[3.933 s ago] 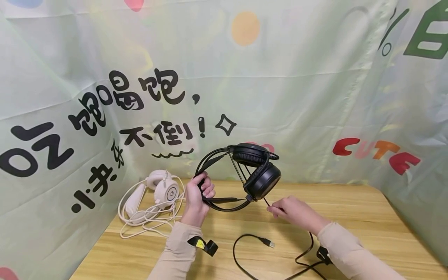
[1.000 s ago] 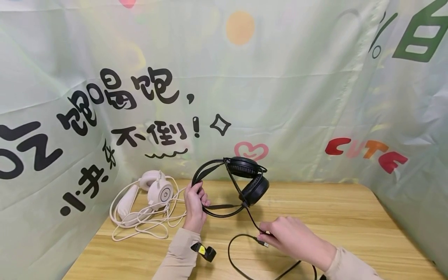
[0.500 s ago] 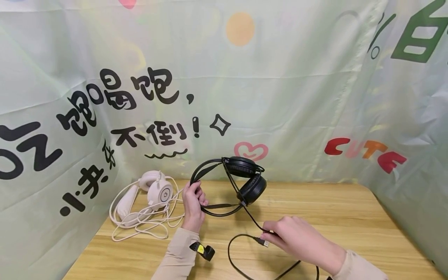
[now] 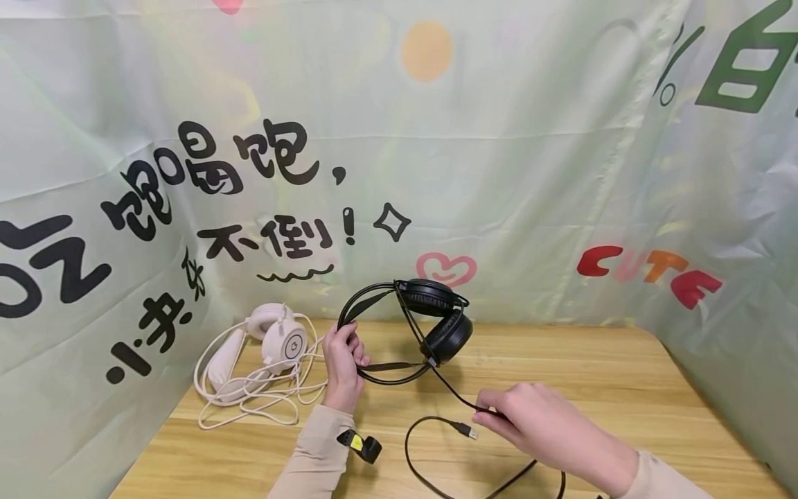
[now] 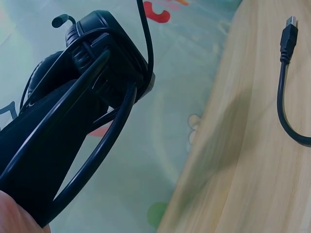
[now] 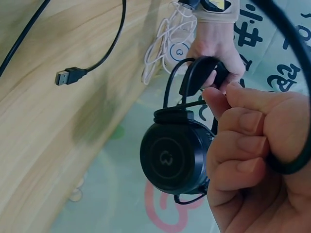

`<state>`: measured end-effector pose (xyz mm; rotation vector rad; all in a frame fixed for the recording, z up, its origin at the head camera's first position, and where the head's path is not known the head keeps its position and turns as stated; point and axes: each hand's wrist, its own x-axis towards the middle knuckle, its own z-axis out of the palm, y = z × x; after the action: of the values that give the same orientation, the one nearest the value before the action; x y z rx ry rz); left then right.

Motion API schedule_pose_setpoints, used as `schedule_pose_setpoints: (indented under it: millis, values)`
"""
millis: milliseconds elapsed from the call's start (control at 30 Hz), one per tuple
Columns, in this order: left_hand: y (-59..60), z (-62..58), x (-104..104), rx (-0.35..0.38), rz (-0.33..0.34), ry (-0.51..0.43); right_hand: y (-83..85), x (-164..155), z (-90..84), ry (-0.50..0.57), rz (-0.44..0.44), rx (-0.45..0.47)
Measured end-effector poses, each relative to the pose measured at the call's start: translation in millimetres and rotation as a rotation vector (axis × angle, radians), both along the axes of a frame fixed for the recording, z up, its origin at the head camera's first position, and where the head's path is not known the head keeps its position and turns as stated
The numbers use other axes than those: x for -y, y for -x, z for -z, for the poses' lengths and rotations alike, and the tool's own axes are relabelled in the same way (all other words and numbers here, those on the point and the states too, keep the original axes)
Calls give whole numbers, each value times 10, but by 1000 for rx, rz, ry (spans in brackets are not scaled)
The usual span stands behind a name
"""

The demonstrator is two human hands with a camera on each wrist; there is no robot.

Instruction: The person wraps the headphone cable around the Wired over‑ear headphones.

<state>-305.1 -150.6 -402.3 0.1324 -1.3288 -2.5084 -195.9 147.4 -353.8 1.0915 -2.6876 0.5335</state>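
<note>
The right hand (image 4: 536, 423) slid along the black cable (image 4: 451, 391) — past its plug (image 4: 465, 430).

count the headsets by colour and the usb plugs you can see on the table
black headset: 1, held up by its band in the left hand
white headset: 1
usb plug: 1, on the black cable the right hand pinches
total: 3

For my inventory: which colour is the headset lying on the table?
White headset, clearest in the head view.
</note>
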Motion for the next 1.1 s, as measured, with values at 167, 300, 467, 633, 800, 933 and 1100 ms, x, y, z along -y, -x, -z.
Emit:
schedule_pose_setpoints:
  millis: [167, 300, 467, 633, 800, 933, 1100]
  values:
    - [1, 10, 26, 3, 3, 20, -34, -7, -40, -4, 6, -11]
    - [-3, 8, 66, 3, -21, 25, -87, 21, -91, -7, -7, -24]
    - [-14, -11, 95, -2, -27, 30, -171, 47, -162, -12, -9, 6]
    - [-8, -32, 100, 5, -38, 29, -252, 30, -217, -14, -10, 33]
    - [5, -45, 108, 11, -40, 39, -307, 5, -246, -5, -25, 70]
    - [19, -46, 117, 6, -39, 36, -330, -8, -263, 5, -42, 79]
    - [34, -37, 133, 0, -49, 35, -346, -26, -275, 17, -63, 82]
